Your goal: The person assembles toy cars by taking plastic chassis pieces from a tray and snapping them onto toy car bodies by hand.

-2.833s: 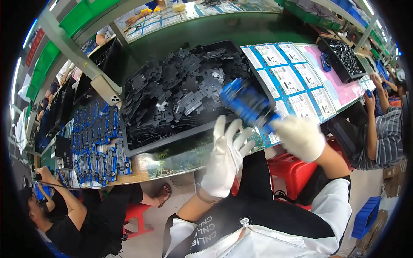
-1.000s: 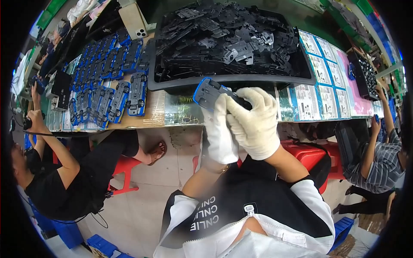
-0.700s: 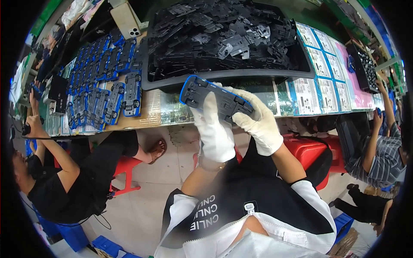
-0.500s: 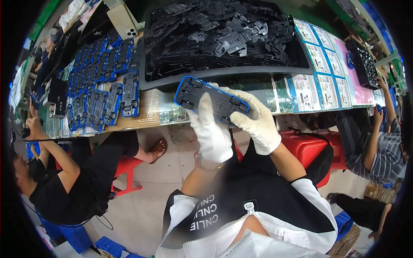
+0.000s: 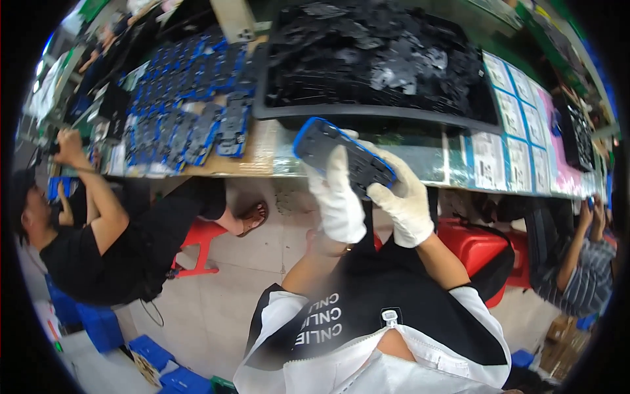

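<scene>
Toy car (image 5: 359,159): blue-edged, black underside up, tilted, held in both hands near the front edge of the desk (image 5: 259,148)
Left hand (image 5: 344,210): white-gloved, fingers grasping car, one across underside
Right hand (image 5: 412,205): white-gloved, fingers grasping car's right end
Black bin (image 5: 380,113): beyond car, heaped with black plastic plates (image 5: 328,62)
Desk left: rows of blue-and-black toy cars (image 5: 176,128)
Desk right: printed sheets (image 5: 487,163)

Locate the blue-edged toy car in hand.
Near the centre of the head view: the car is held between the left hand and right hand, on the person's side of the black tray.
</scene>
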The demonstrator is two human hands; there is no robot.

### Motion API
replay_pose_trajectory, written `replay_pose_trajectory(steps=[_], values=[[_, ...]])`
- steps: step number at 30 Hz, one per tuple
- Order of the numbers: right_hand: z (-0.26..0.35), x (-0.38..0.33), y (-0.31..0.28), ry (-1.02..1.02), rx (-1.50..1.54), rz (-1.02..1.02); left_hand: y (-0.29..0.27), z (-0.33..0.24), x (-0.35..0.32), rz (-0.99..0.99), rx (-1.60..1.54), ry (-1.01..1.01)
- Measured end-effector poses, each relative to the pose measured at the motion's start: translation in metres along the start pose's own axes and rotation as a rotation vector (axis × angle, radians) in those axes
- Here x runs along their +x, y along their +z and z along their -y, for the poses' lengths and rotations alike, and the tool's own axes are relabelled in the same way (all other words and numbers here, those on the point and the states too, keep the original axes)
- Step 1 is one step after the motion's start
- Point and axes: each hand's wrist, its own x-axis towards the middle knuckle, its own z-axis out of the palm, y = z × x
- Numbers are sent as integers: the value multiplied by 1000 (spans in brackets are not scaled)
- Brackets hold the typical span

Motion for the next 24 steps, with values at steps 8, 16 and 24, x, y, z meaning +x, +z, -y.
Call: replay_pose_trajectory(steps=[8, 16, 24], values=[[-5, -5, 15, 28, -113, 62, -45, -20, -6, 17, 71, -90], [11, -10, -35, -180, -424, -117, -225, -173, 131, -581, 962, 632], [23, 2, -68, -350, -935, -156, -337, -308, 313, -955, 1833, 512]])
